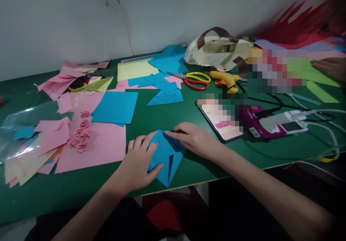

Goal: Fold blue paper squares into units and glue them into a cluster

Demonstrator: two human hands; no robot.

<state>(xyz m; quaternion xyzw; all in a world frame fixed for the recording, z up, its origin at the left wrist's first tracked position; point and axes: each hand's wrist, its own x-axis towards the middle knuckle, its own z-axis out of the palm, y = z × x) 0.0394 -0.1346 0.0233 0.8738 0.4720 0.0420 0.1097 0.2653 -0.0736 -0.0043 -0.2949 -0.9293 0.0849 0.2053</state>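
Observation:
A folded sheet of blue paper [171, 158], kite-shaped with a narrow dark slit near its lower point, lies at the table's front edge. My left hand [140, 163] rests on its left side, fingers bent and spread, thumb apart. At the upper right corner, my right hand [193, 138] has one finger stretched along the fold and the others curled in, holding the paper's edge; its fingertips are partly hidden. Behind my left hand lie a blue sheet [116, 106] and a pink sheet [105, 149] bearing several small pink paper roses [81, 134].
A phone [220, 120] and a purple device [256, 125] with cables lie to the right. Scissors [197, 80], a yellow glue gun [224, 80] and a cloth bag [216, 53] stand farther back. Another person's hand [329, 69] touches green paper. Pink scraps [61, 78] lie left on the green table [89, 194].

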